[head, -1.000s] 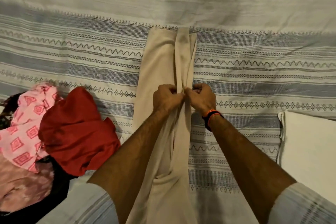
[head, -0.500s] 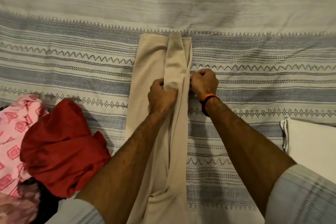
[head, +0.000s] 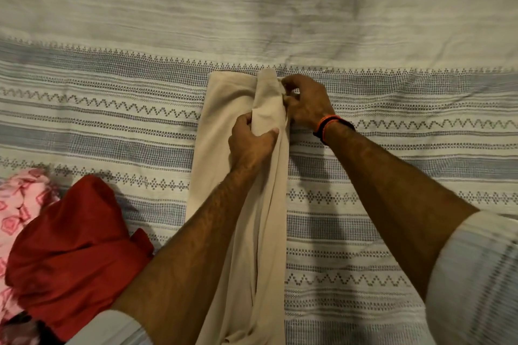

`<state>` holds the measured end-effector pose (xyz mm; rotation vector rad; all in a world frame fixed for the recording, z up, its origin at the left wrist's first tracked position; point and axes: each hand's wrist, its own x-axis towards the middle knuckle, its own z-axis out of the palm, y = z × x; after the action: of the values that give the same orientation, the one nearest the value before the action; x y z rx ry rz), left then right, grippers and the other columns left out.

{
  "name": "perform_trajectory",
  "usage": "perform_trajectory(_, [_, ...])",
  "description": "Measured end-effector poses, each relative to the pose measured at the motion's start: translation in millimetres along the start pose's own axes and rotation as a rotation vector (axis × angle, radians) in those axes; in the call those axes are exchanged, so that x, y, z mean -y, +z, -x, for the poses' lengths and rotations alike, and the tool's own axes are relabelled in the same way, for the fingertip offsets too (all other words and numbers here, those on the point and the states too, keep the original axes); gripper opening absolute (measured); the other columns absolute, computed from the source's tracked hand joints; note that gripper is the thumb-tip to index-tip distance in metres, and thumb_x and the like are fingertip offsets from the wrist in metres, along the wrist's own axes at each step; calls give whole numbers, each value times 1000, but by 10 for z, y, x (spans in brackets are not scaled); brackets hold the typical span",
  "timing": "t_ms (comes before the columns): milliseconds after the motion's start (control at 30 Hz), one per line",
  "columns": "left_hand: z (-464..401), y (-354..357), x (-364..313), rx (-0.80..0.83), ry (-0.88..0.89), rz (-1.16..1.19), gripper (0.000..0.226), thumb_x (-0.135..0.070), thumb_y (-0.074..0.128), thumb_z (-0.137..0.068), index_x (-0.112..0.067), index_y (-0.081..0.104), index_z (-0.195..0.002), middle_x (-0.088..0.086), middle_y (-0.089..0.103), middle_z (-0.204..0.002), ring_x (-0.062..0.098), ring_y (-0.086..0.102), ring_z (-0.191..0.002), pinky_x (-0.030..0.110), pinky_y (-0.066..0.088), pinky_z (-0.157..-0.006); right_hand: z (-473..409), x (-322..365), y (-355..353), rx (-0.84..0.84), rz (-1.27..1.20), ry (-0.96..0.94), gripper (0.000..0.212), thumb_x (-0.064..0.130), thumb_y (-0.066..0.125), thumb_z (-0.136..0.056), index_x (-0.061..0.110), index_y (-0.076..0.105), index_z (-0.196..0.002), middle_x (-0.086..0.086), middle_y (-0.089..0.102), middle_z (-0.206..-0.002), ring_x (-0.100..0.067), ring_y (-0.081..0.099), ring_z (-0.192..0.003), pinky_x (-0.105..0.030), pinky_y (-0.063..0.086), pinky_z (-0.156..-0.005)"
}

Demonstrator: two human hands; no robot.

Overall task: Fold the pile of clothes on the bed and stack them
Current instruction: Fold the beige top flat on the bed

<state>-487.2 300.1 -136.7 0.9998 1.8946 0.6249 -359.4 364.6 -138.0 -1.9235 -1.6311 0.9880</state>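
One beige garment (head: 224,131) mid-bed (head: 392,22), gripped by left hand (head: 249,145), pinched by right hand (head: 307,105); one red garment (head: 70,255), one pink garment (head: 19,204) at left edge.

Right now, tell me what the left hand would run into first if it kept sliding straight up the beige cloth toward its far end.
Nothing but the beige cloth itself: the left hand grips its raised fold, which runs on to the far end. Past that lies only bedspread. The right hand sits just right of that line, probably clear.
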Motion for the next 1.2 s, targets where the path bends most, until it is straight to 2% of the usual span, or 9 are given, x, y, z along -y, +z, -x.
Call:
perform_trajectory(267, [-70, 10, -13, -18, 56, 48, 30, -30, 61, -95, -16, 63, -121, -1, 68, -116, 19, 63, -106, 39, 52, -95, -297, -109, -143, 34, -82, -19, 13, 27, 77, -82, 18, 77, -92, 5, 72, -89, -7, 64, -89, -20, 48, -82])
perform_trajectory(367, [-98, 11, -34, -29, 30, 30, 28, -30, 52, -98, -19, 65, -121, -2, 69, -117, 19, 62, -107, 40, 51, -96, -340, -169, -230, -44, -354, 165, 12, 11, 69, -85, 21, 74, -79, 0, 72, -85, -15, 68, -82, -31, 56, -75])
perform_trajectory(500, [-71, 35, -67, -11, 2, 55, 26, -33, 53, -97, -17, 68, -111, -3, 71, -105, 18, 64, -98, 41, 52, -93, -289, -138, -298, 115, -457, 201, 20, -4, 57, -84, 12, 68, -89, -6, 67, -82, -9, 58, -54, -22, 45, -45])
perform_trajectory(600, [-37, 42, -73, 2, 17, 74, 25, -37, 59, -94, -21, 68, -110, -8, 69, -101, 13, 64, -95, 41, 53, -93, -292, -111, -252, 188, -242, 109, 6, 15, 71, -86, 18, 72, -90, 0, 71, -91, -12, 67, -80, -27, 57, -71])
perform_trajectory(700, [12, 37, -48, 33, 80, 49, 45, -43, 68, -86, -22, 62, -125, -6, 69, -117, 12, 65, -106, 41, 53, -96, -311, -152, -141, -49, -209, 188, 6, 21, 67, -89, 22, 70, -83, 2, 70, -89, -16, 68, -88, -36, 57, -85])
perform_trajectory(800, [87, 73, -81, 138, 145, 21, 66, -36, 77, -80, -19, 51, -138, -1, 61, -133, 9, 57, -118, 31, 49, -102, -164, -151, -31, -278, -285, 308, 22, 37, 62, -94, 15, 64, -98, 5, 64, -93, -15, 63, -92, -30, 52, -85])
perform_trajectory(867, [99, 118, -135, 210, 124, 19, 78, -29, 81, -78, -16, 42, -144, -1, 55, -140, 10, 53, -123, 24, 46, -98, -41, -140, 58, -276, -310, 292, 43, 54, 67, -85, 15, 60, -102, 6, 62, -94, -12, 61, -88, -28, 52, -80])
perform_trajectory(1000, [40, 119, -178, 188, 70, 26, 79, -22, 80, -79, -18, 36, -145, -4, 54, -135, 9, 54, -116, 8, 43, -76, 71, -135, 179, -198, -112, 208, 55, 42, 82, -72, 13, 55, -111, -1, 62, -105, -17, 60, -95, -32, 54, -84])
perform_trajectory(1200, [94, -59, -89, 112, 46, 22, 83, -30, 81, -77, -17, 36, -146, 1, 57, -132, 14, 57, -114, 31, 52, -96, 293, -59, 236, -264, 30, 129, 54, 41, 67, -88, 9, 46, -126, -11, 46, -128, -24, 54, -108, -36, 48, -89])
